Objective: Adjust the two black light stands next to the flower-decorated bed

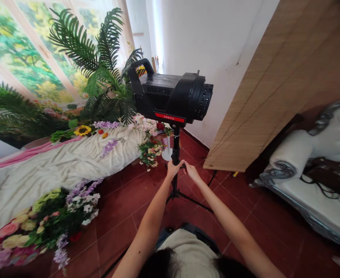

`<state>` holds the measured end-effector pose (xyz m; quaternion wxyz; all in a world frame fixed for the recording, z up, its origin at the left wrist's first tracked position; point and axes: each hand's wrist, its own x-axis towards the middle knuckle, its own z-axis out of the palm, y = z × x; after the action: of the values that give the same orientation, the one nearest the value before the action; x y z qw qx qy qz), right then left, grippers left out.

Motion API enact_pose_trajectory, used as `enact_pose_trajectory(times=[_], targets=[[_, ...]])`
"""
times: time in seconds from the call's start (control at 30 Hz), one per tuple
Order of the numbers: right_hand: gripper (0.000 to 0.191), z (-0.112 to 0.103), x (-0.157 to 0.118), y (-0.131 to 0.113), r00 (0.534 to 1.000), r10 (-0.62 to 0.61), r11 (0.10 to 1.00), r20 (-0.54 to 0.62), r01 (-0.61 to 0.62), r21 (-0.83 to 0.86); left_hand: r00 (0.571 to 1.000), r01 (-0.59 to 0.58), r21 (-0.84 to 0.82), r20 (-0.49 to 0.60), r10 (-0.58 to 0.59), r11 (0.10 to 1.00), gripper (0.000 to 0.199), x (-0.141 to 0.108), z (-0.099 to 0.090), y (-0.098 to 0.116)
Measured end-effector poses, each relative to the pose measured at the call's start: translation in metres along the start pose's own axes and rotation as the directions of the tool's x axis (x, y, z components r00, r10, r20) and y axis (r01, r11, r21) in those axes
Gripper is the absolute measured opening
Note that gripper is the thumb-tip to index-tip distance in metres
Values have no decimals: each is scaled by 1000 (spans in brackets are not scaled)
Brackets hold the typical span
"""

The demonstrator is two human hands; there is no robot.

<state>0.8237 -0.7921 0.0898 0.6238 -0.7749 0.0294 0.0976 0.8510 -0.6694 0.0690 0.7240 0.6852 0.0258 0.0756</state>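
A black studio light with a red label and a top handle sits on a black light stand right in front of me. My left hand is wrapped round the stand's pole, below the lamp. Close beside it, my right hand is closed at a small dark knob on the pole's right side; its fingers partly hide the knob. The stand's legs spread over the floor below both hands.
To the left, a cream draped cloth bears artificial flowers, with a palm plant behind. A larger flower bunch lies nearer. On the right are a leaning wooden blind panel and a white tufted sofa with a brown bag.
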Motion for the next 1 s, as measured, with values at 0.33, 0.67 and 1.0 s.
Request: enact_pose_trajectory(times=[0.33, 0.67, 1.0], targets=[[34, -5, -3, -12, 937, 164, 885, 307, -277, 374, 998, -66, 96, -6, 67, 993, 38, -1, -1, 0], [35, -22, -18, -13, 926, -374, 764, 55, 342, -547, 996, -93, 51, 17, 93, 994, 38, 0, -1, -3], [41, -12, 6, 6, 883, -465, 669, 67, 400, -627, 994, -112, 27, 21, 111, 993, 37, -1, -1, -2]])
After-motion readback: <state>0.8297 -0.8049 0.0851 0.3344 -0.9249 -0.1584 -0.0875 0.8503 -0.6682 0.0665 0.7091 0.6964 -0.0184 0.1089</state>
